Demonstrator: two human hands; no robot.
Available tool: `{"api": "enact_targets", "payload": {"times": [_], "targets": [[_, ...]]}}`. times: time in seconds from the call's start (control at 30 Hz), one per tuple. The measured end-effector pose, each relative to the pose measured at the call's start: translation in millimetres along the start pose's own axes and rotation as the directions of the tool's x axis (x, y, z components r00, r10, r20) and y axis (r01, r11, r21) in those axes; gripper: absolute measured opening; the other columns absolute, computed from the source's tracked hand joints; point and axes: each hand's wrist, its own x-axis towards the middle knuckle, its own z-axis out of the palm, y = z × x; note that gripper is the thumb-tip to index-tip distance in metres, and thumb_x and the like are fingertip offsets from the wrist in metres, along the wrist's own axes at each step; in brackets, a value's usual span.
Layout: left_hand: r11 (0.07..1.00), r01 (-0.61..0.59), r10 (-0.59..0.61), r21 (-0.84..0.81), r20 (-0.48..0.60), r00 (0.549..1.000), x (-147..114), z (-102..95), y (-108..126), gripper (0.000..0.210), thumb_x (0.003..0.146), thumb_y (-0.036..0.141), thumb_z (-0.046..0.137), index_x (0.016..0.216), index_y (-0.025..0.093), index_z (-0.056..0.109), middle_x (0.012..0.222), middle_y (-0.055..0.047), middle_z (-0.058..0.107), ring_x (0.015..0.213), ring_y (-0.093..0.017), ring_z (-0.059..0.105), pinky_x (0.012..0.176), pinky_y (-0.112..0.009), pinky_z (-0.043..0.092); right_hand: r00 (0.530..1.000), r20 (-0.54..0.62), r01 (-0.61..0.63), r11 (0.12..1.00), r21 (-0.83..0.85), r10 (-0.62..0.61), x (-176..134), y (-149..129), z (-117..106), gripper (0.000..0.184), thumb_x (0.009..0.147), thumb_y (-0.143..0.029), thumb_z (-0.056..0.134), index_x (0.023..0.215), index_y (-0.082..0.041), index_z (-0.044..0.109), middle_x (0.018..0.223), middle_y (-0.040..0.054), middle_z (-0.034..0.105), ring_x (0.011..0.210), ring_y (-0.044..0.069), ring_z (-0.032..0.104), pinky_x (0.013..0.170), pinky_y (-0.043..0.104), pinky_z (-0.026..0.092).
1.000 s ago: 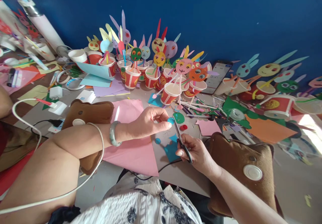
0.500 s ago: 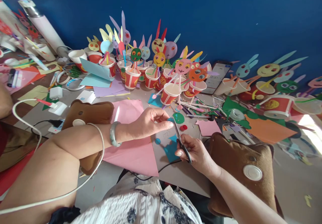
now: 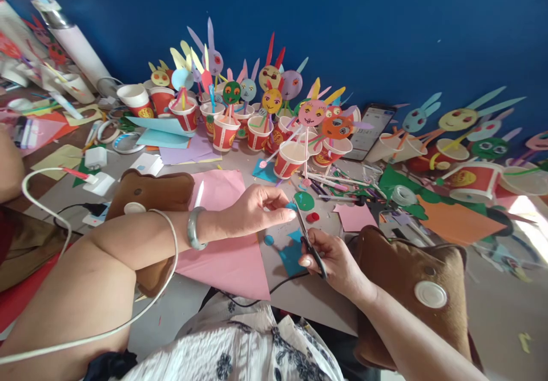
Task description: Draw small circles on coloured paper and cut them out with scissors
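Note:
Between the thumb and fingers of my left hand [image 3: 261, 212] is a small piece of blue paper [image 3: 290, 205], partly covered by the fingertips. My right hand [image 3: 336, 261] grips black-handled scissors [image 3: 305, 233], their blades pointing up and touching or very close to the blue piece. Below the hands lie a larger blue paper scrap [image 3: 291, 258] and a small blue disc [image 3: 268, 240]. A green paper circle [image 3: 303, 201] and a red cap [image 3: 313, 217] rest just beyond the blades. A large pink sheet [image 3: 226, 264] spreads under my left wrist.
Paper cups [image 3: 291, 159] with paper rabbit faces on straws line the blue wall. A phone [image 3: 373, 129] leans there. Brown plush warmers [image 3: 411, 301] flank my arms. A white cable [image 3: 173, 255] crosses my left arm. Another person's arm [image 3: 8, 167] shows at far left.
The upper light-blue sheet near the cups at left has dropped flatter. My hands, the scissors and the blue piece look almost the same; the other person's arm has shifted slightly.

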Motion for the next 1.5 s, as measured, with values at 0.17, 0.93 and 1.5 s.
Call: {"api": "enact_targets", "payload": {"times": [0.17, 0.93, 1.5], "targets": [[1.0, -0.004, 0.004, 0.006, -0.005, 1.0, -0.4, -0.3, 0.2, 0.02, 0.08, 0.027, 0.066, 0.068, 0.014, 0.055, 0.067, 0.003, 0.049, 0.065, -0.008, 0.043, 0.063, -0.024, 0.035, 1.0, 0.008, 0.007, 1.0, -0.003, -0.007, 0.6, 1.2, -0.4, 0.063, 0.061, -0.074, 0.075, 0.064, -0.022, 0.04, 0.045, -0.0059, 0.047, 0.043, 0.009, 0.04, 0.044, 0.024, 0.025], [0.999, -0.028, 0.029, 0.03, -0.035, 0.999, -0.1, -2.3, -0.2, 0.017, 0.08, 0.024, 0.063, 0.069, 0.015, 0.056, 0.068, 0.002, 0.054, 0.066, -0.009, 0.046, 0.064, -0.025, 0.038, 1.0, 0.001, 0.006, 0.999, -0.044, -0.006, -0.4, 0.3, -0.4, 0.064, 0.061, -0.078, 0.071, 0.065, -0.021, 0.043, 0.045, -0.005, 0.048, 0.044, 0.009, 0.039, 0.045, 0.025, 0.026], [1.0, -0.008, 0.008, 0.013, -0.028, 1.0, 1.0, -0.8, -1.6, 0.018, 0.081, 0.029, 0.067, 0.072, 0.014, 0.061, 0.069, 0.001, 0.058, 0.068, -0.01, 0.05, 0.065, -0.024, 0.04, 1.0, 0.002, 0.008, 1.0, -0.019, -0.008, 0.0, -1.6, 0.7, 0.063, 0.06, -0.076, 0.074, 0.065, -0.022, 0.041, 0.045, -0.0051, 0.049, 0.043, 0.01, 0.04, 0.044, 0.025, 0.027]]}}
